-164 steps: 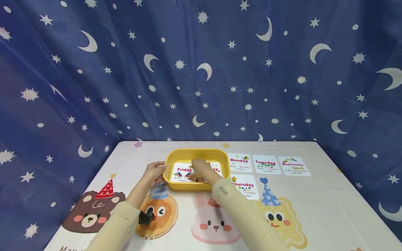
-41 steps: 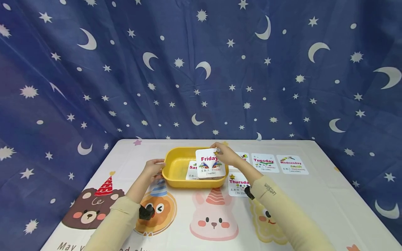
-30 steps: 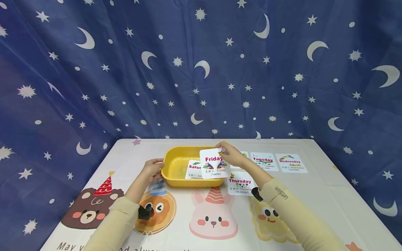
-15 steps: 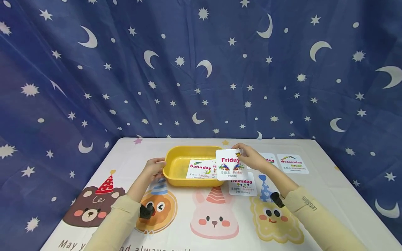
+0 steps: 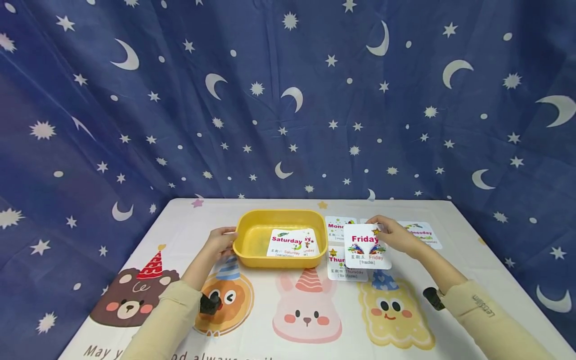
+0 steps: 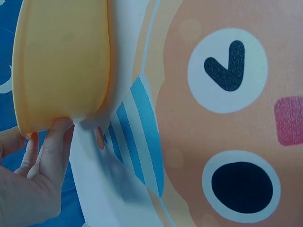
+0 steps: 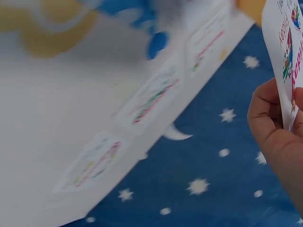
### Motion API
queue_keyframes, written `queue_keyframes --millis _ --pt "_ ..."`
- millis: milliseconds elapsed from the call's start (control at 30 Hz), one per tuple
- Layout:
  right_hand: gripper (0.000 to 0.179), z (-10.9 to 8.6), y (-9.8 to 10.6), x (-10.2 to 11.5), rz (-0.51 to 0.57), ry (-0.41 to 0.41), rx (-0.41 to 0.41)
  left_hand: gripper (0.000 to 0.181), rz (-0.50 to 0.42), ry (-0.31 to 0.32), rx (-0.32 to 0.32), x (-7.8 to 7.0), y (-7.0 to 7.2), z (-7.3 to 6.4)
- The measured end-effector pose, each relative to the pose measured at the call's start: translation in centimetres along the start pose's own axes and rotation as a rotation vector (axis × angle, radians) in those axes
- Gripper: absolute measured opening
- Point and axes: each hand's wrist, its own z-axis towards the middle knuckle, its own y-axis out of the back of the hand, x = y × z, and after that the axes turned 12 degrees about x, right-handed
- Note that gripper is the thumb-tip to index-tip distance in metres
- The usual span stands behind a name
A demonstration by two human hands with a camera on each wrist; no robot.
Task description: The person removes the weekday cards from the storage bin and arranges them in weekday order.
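My right hand (image 5: pixel 396 237) pinches the Friday card (image 5: pixel 362 250) by its right edge, thumb on the printed face and fingers behind. In the head view the card hangs above the table, overlapping the Thursday card (image 5: pixel 342 274) and partly covering the Monday and Tuesday cards. At the left end of the yellow plastic tray (image 5: pixel 245 261), my left hand (image 5: pixel 220 242) holds the wall. The left wrist view has its thumb at the rim and fingertips (image 6: pixel 59 125) against the outside. Inside the tray lies the Saturday card (image 5: pixel 283 244), overlapping the Sunday card (image 5: pixel 310 245).
The Monday card (image 5: pixel 335 226) and Wednesday card (image 5: pixel 420 232) lie in a row along the back of the table, right of the tray. A cartoon-printed white cloth (image 5: pixel 310 315) covers the table. Behind its far edge hangs a blue star-and-moon curtain (image 5: pixel 202 125).
My right hand has lifted the Friday card out of the tray and carried it rightward past the tray's right end. The left hand has stayed at the tray's left end.
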Motion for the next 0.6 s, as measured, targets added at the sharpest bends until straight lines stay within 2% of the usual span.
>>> queue_keyframes --millis 167,367,600 --pt "0.030 -1.2 0.5 -2.3 0.067 -0.082 0.029 0.041 -0.014 -0.017 0.004 0.2 0.0 0.1" --pt "0.033 -2.2 1.1 -4.7 0.052 -0.176 0.058 0.040 -0.009 -0.035 0.004 0.2 0.1 0.0" --pt "0.032 -2.2 1.6 -7.4 0.066 -0.254 0.108 0.041 0.001 -0.043 0.006 0.2 0.1 0.0"
